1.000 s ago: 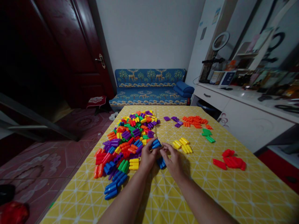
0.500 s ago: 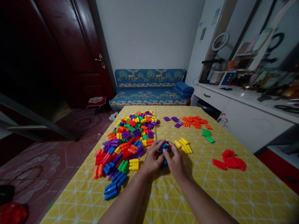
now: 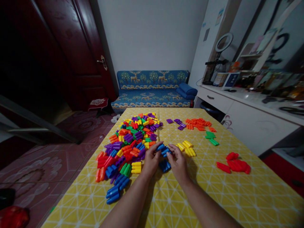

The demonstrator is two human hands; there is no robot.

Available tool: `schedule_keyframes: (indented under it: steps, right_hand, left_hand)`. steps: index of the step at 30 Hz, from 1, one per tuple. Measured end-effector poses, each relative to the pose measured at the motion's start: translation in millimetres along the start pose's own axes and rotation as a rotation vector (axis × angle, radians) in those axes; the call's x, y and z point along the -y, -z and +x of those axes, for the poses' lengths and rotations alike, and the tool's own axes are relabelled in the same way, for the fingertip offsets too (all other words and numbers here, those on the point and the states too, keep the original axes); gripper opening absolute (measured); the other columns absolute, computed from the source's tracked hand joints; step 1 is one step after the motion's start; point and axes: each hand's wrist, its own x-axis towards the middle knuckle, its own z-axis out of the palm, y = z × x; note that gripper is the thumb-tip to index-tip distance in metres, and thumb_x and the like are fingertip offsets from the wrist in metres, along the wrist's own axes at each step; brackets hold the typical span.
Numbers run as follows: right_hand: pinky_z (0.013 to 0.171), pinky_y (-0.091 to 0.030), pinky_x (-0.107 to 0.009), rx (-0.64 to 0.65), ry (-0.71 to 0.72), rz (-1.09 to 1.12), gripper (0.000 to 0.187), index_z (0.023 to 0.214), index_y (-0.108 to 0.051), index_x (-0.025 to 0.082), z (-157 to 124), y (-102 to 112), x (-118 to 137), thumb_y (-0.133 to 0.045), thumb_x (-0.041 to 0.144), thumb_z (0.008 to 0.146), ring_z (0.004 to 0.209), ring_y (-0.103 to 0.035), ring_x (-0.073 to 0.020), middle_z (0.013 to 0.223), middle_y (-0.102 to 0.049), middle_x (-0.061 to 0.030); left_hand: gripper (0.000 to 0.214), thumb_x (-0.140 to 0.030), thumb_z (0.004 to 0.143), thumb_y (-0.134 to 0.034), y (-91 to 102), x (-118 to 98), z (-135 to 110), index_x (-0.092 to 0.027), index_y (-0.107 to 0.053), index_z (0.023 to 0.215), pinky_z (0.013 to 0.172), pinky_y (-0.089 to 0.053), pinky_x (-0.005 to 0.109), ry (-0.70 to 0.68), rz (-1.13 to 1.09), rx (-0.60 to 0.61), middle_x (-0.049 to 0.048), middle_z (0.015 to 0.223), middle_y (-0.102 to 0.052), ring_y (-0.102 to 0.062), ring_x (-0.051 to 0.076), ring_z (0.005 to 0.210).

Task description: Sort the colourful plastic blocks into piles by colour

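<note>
Around the middle of the table, my left hand (image 3: 151,160) grips the left side of some blue plastic toy blocks (image 3: 163,150), shaped like joined tubes. My right hand (image 3: 178,162) has its thumb and fingers on the right side of the same blue blocks. Whether these are one piece or two pressed together I cannot tell. Just below, between my wrists, another blue block (image 3: 164,165) lies on the cloth. Beyond my right hand is a small group of yellow blocks (image 3: 187,148). A single yellow block (image 3: 136,167) lies left of my left hand.
A large mixed heap of coloured blocks (image 3: 129,142) covers the table's left side. Orange blocks (image 3: 198,123), purple blocks (image 3: 180,124), green blocks (image 3: 211,137) and red blocks (image 3: 236,164) lie in separate groups. A blue sofa (image 3: 152,95) stands behind the patterned yellow tablecloth (image 3: 201,202).
My hands have parted slightly, and more of the blue blocks between them shows. The blue block beneath them on the cloth is now plainly visible. The other groups stay put.
</note>
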Motion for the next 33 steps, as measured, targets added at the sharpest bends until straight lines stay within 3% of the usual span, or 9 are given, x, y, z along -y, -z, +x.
schedule_keyframes:
  steps: [13, 33]
  right_hand:
    - [0.085, -0.056, -0.037, 0.007, 0.006, 0.008, 0.032, 0.116, -0.059, 0.02, 0.1, 1.9, -0.4, -0.057, 0.033, 0.087, 0.099, -0.067, -0.0219, 0.11, -0.069, -0.0108]
    - [0.082, -0.055, -0.035, 0.025, 0.012, -0.001, 0.027, 0.111, -0.062, 0.02, 0.9, 2.7, 1.6, -0.056, 0.03, 0.086, 0.095, -0.067, -0.0209, 0.105, -0.07, -0.009]
  left_hand:
    - [0.037, -0.02, 0.079, -0.065, -1.0, 5.2, 0.6, -0.021, -0.07, 0.115, 0.096, -0.052, 0.037, 0.03, -0.041, 0.005, 0.0089, 0.115, -0.071, -0.066, 0.024, 0.106]
    - [0.041, -0.018, 0.079, -0.065, 1.3, 9.7, 0.4, -0.019, -0.068, 0.12, 0.099, -0.051, 0.041, 0.054, -0.047, 0.038, 0.0109, 0.115, -0.07, -0.062, 0.027, 0.115]
